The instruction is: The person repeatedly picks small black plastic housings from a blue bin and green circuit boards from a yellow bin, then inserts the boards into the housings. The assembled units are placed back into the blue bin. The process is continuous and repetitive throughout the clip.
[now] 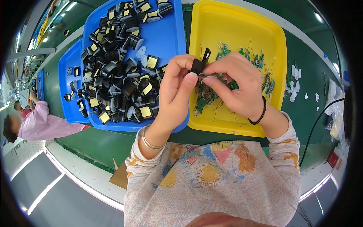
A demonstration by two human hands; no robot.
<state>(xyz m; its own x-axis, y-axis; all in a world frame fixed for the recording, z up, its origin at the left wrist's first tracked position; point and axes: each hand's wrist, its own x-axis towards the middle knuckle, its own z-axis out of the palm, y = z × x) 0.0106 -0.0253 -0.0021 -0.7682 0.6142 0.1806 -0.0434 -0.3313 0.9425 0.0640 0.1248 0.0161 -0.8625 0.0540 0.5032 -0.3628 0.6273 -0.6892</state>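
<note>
My left hand point(174, 89) grips a small black plastic casing point(197, 66) between thumb and fingers, above the left part of the yellow tray point(276, 41). A black loop sticks up from the casing. My right hand point(242, 85) is pinched closed against the casing's right side, on what looks like a small green circuit board point(211, 75); the fingers partly hide it. Below my hands, several green circuit boards point(202, 104) with thin wires lie in the yellow tray.
A large blue tray point(166, 38) at the left holds a heap of black casings point(124, 72) with pale yellow pads. Beside it is a smaller blue tray point(68, 111). White oval pieces point(295, 85), clear bags point(334, 109) and a black cable point(315, 123) lie right. A person point(45, 121) sits far left.
</note>
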